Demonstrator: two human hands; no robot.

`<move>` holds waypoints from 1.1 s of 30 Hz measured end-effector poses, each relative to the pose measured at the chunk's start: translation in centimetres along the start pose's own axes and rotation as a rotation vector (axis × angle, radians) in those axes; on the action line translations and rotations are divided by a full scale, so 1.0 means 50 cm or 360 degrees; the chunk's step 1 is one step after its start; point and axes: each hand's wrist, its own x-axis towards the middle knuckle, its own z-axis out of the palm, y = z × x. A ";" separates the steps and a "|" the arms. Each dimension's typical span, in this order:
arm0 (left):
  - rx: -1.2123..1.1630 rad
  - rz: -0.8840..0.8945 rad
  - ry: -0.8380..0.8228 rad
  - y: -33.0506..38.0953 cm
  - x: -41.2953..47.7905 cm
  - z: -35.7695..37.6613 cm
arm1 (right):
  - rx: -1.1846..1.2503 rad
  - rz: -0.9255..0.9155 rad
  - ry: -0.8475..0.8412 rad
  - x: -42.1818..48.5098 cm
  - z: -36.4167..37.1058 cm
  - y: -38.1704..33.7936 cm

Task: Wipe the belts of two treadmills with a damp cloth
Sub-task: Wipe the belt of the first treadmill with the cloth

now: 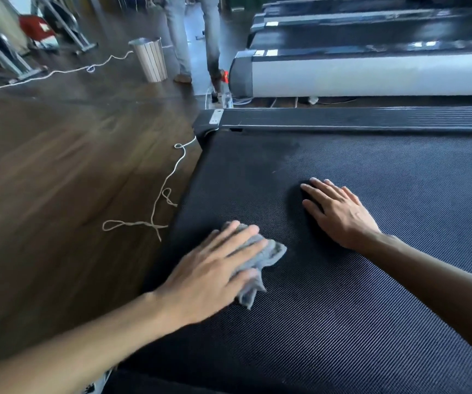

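A black ribbed treadmill belt (371, 294) fills the lower right of the head view. My left hand (212, 271) lies flat on a crumpled grey cloth (269, 251), pressing it onto the belt near its left end. My right hand (337, 211) rests palm down on the bare belt further in, fingers straight and spread, holding nothing. A second treadmill (371, 72) with a white side cover stands behind the first, and more treadmills run beyond it.
Wooden floor (58, 180) stretches to the left, with a white cord (161, 200) looping beside the belt's end. A slatted bin (151, 59) and a standing person's legs (192, 38) are at the back. A water bottle (226, 95) stands between the treadmills.
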 end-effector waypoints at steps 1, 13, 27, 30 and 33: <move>0.0023 -0.0043 -0.0006 -0.031 -0.009 -0.006 | -0.0001 -0.0004 0.0004 0.000 0.001 0.000; 0.0255 -0.0056 0.0076 -0.038 0.002 0.007 | -0.0001 0.0039 0.0023 -0.045 0.012 -0.065; 0.0166 -0.0390 0.0103 -0.094 -0.005 0.001 | -0.0026 -0.0104 0.0024 -0.087 0.005 -0.079; 0.0084 0.0046 -0.0038 0.016 -0.124 -0.016 | -0.0025 -0.0116 0.0007 -0.088 0.002 -0.078; -0.0068 0.0216 -0.0196 0.012 -0.143 -0.058 | -0.0001 -0.0106 0.0003 -0.087 0.005 -0.078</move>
